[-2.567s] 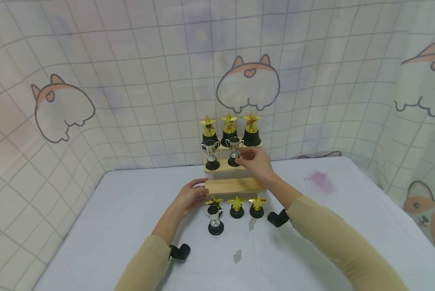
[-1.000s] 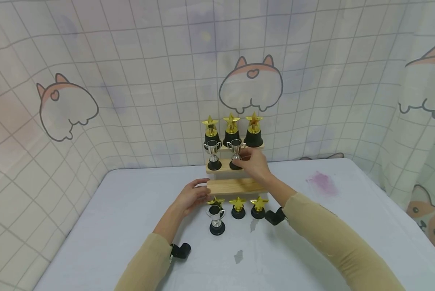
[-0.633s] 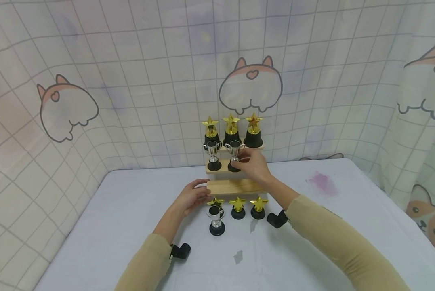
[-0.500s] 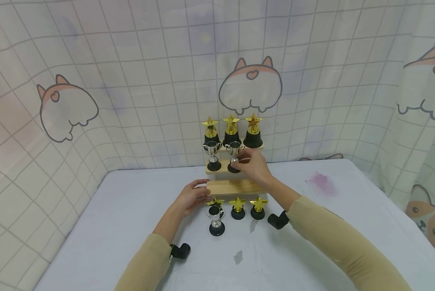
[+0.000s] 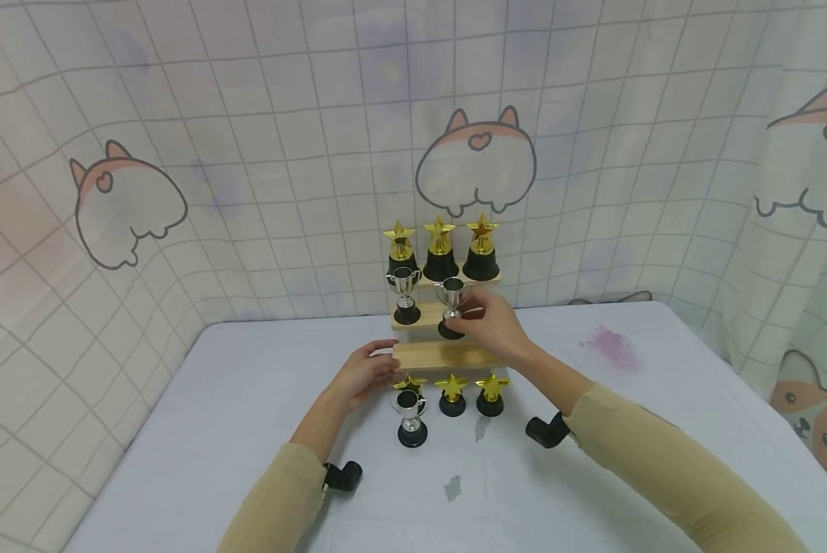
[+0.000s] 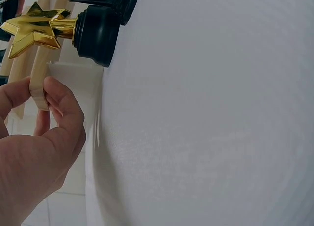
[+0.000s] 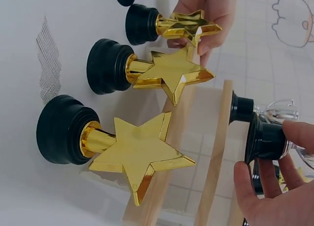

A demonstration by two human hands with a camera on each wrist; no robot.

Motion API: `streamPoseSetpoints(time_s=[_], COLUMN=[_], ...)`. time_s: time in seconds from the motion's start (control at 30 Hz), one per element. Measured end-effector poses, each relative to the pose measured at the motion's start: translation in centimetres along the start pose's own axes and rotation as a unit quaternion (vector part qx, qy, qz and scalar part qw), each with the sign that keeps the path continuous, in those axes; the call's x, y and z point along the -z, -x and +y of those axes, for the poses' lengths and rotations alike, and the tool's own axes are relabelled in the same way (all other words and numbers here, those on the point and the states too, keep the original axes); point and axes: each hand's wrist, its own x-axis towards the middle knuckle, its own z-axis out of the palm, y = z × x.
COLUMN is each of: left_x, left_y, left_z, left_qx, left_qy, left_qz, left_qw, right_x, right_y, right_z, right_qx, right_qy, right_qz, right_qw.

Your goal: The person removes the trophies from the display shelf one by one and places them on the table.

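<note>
My right hand [image 5: 494, 322] grips a small silver trophy cup [image 5: 452, 289] by its lower part, and its black base [image 7: 265, 140] is held in front of the middle wooden shelf [image 5: 423, 315]. Another silver cup [image 5: 404, 284] stands upright on the left of that shelf. My left hand [image 5: 365, 376] pinches the left end of the lowest shelf board [image 5: 448, 355], between thumb and fingers in the left wrist view [image 6: 39, 86]. A third silver cup [image 5: 411, 418] stands on the table, ahead of the left gold star trophy [image 5: 410, 384].
Three larger gold star trophies [image 5: 441, 250] line the top shelf. Below the lowest board, small star trophies [image 5: 452, 395] stand in a row on the white-covered table [image 5: 247, 399]. A grid-patterned curtain [image 5: 282, 192] hangs behind.
My right hand has drawn the silver cup off its place on the middle shelf, slightly toward me and to the right. The left hand keeps its hold on the lowest board.
</note>
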Motion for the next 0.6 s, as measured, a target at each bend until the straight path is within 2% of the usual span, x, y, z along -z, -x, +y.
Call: streamPoseSetpoints(time_s=[0.6], left_x=[0.0], left_y=[0.0], left_z=[0.0], left_qx=[0.002], left_qy=[0.001], left_qz=[0.002], left_qw=[1.0], right_x=[0.6], right_y=[3.6], right_z=[0.4], right_qx=[0.003], right_qy=[-0.02], right_qz=[-0.044], right_qw=[0.999])
